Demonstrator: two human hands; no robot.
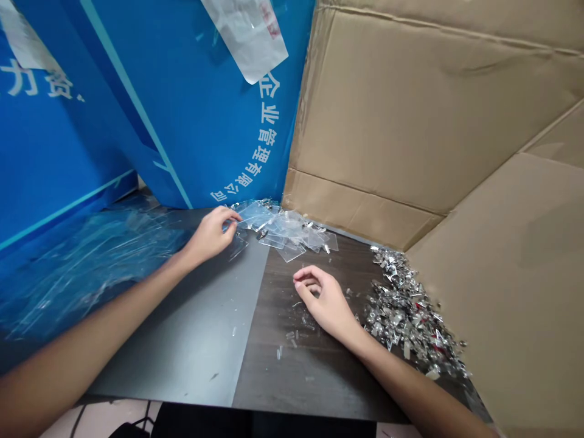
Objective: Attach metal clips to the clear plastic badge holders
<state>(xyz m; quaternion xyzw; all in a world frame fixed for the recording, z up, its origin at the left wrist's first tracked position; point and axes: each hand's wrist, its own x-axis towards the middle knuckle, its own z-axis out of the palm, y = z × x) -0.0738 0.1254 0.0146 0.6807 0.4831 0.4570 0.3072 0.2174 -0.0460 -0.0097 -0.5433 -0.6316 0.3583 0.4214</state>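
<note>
1. Two bare hands are working over a dark table [319, 383], whose near edge is running across in front of the person's lap.
2. The left hand [212, 236] is bending over the left end of a heap of clear plastic pieces [292, 228]; its thumb and fingers are curling close together, but I cannot tell whether they are pinching a piece.
3. That heap is lying at the back of the table, against the foot of the blue board [182, 121] and the cardboard [387, 109], so the back edge is leaving little room behind it.
4. The right hand [331, 304] is hovering nearer the person, apart from the heap, thumb and forefinger curving towards each other; I cannot tell whether anything small is sitting between them.
5. A pile of small metal parts [401, 310] is crowding the right side, near the right wrist.
6. The grey sheet [201, 340] is giving flat room between the left forearm and the small clear scraps [291, 336].
7. Crumpled plastic film [91, 255] is filling the left side.
</note>
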